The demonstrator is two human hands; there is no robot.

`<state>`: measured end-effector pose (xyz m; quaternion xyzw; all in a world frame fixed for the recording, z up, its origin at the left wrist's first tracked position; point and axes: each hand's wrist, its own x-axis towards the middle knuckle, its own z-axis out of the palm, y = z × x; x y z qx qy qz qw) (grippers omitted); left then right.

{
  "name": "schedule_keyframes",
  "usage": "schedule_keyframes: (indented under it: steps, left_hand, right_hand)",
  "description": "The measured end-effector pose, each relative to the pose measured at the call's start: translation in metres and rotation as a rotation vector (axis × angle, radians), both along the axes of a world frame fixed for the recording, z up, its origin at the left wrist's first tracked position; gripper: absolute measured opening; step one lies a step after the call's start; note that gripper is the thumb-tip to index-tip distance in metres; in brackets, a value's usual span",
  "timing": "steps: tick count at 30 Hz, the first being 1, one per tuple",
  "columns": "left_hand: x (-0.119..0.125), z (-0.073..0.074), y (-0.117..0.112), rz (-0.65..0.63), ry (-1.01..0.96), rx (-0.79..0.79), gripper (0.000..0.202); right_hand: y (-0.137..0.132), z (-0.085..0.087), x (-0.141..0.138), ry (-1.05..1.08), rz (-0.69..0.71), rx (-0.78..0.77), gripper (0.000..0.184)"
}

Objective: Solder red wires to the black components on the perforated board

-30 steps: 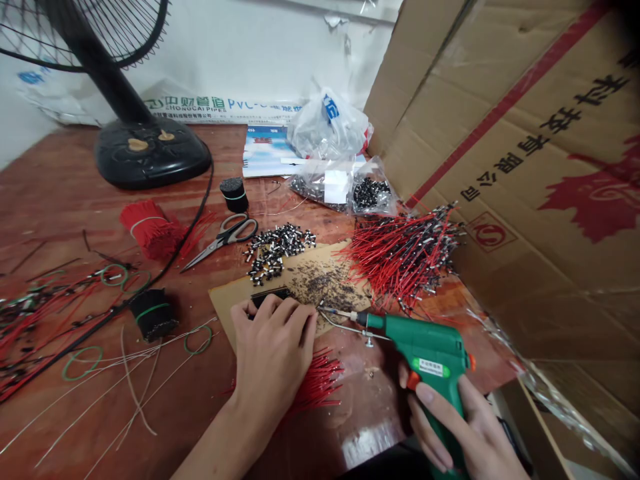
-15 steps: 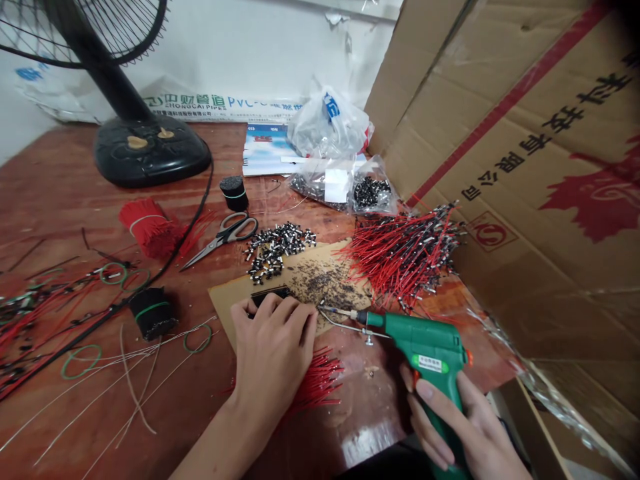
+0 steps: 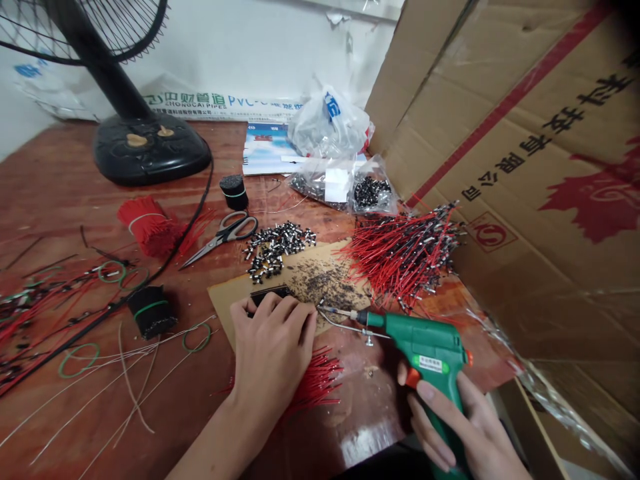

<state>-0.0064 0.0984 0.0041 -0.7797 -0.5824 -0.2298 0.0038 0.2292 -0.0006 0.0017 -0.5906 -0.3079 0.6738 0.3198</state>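
Observation:
My right hand (image 3: 467, 420) is wrapped round the handle of a green soldering gun (image 3: 425, 337), its index finger by the orange trigger (image 3: 413, 378). The gun's tip and thin feed tube point left at a small black-and-silver part (image 3: 321, 303) beside my left fingertips. My left hand (image 3: 275, 347) is bent and closed over the edge of a brown board (image 3: 225, 300); what its fingertips grip is hidden. A black strip (image 3: 270, 293) shows just beyond its knuckles. Under and right of that hand lies a bundle of red wires (image 3: 323, 380).
Small black-and-silver parts (image 3: 283, 243) lie piled behind the board. A heap of red wires with parts attached (image 3: 400, 253) is at right, near a large cardboard box (image 3: 525, 167). Scissors (image 3: 220, 237), a black wire bundle (image 3: 151, 313) and a fan base (image 3: 150, 153) stand left.
My right index finger has shifted back at the trigger, and more of the orange trigger shows. My left hand and the soldering gun's tip stay almost in place.

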Motion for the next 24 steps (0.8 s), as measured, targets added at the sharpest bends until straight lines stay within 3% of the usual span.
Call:
schedule_keyframes:
  steps: [24]
  left_hand:
    - [-0.0009,0.0012,-0.0010,0.002,-0.006,0.003,0.015]
  right_hand:
    - [-0.0030,0.0015,-0.0046,-0.034,-0.034,-0.047,0.060]
